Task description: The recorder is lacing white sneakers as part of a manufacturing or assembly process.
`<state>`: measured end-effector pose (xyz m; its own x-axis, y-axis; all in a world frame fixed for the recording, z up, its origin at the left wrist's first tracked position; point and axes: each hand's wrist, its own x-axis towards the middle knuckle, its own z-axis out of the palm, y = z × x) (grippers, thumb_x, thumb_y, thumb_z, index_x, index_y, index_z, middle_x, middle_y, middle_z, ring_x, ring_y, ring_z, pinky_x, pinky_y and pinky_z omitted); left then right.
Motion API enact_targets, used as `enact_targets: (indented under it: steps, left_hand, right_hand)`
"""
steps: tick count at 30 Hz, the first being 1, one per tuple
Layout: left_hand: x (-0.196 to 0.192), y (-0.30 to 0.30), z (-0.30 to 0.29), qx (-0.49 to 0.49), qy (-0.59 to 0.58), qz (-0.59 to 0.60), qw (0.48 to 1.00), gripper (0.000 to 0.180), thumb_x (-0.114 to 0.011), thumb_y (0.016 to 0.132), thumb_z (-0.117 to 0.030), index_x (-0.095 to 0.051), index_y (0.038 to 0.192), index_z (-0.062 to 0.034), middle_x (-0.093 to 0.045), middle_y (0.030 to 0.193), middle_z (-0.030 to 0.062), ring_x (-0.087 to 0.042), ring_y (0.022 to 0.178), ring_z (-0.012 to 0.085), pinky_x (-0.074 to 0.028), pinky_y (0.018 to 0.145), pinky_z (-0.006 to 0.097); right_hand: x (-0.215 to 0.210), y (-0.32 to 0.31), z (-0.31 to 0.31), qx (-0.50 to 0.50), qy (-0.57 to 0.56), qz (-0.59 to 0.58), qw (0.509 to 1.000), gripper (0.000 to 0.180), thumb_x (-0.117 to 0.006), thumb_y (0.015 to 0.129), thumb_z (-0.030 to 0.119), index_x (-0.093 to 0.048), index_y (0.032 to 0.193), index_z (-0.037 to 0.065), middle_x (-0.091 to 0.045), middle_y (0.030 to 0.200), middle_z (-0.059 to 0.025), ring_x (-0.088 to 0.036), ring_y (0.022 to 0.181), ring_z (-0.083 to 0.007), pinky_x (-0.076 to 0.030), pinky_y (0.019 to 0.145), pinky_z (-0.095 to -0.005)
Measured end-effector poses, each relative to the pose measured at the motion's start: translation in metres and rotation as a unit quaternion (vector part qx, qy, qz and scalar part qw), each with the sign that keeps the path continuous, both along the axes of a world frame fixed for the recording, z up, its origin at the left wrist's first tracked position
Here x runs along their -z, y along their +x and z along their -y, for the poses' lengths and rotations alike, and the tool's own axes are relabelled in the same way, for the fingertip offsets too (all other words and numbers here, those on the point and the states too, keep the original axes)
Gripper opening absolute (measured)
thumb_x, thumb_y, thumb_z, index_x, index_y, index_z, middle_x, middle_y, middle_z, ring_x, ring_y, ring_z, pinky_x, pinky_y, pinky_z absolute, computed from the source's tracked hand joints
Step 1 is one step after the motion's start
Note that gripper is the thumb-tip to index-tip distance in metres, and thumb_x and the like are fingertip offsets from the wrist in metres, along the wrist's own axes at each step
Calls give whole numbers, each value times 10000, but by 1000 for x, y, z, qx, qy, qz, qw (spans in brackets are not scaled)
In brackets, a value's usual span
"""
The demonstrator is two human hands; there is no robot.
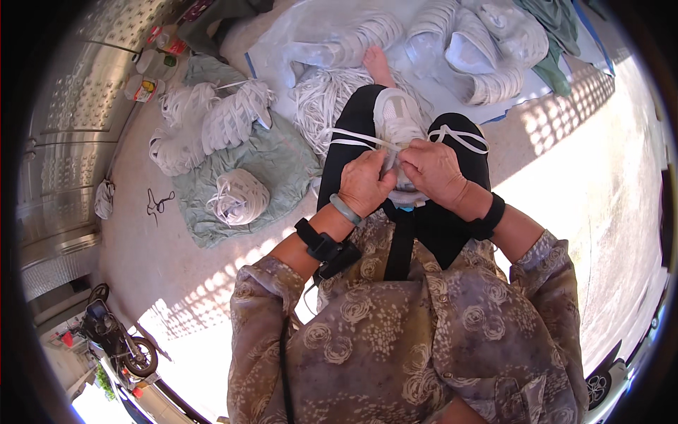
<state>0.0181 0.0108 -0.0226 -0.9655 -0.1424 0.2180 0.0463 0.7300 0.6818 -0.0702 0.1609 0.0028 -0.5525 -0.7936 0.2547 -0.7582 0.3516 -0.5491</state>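
A white sneaker rests between my black-clad thighs, its toe pointing away from me. White shoelace ends spread from it: one lace runs over my left thigh, and another lies in a loop on my right thigh. My left hand, with a bracelet at the wrist, is closed on the near left edge of the shoe's opening. Opposite it, my right hand pinches a lace at the eyelets. The fingertips of both hands are partly hidden.
Beyond my knees lies a heap of white laces. Stacked white shoes lie on plastic sheeting. To the left, more shoes and a single one sit on a green cloth. A motorcycle stands at lower left.
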Motion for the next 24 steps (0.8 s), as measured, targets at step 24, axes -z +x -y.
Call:
enact_targets:
  steps: [24]
  left_hand:
    - [-11,0,-2,23,-2,5,1000,310,-647,712,-139,-580,989,-18,-570,779,111,-571,636,265,-467,579,343]
  right_hand:
    - [5,-22,-183,159,76,112,978,64,-598,701,76,-554,677,37,-513,650,-79,-535,618,-258,-420,611,-355]
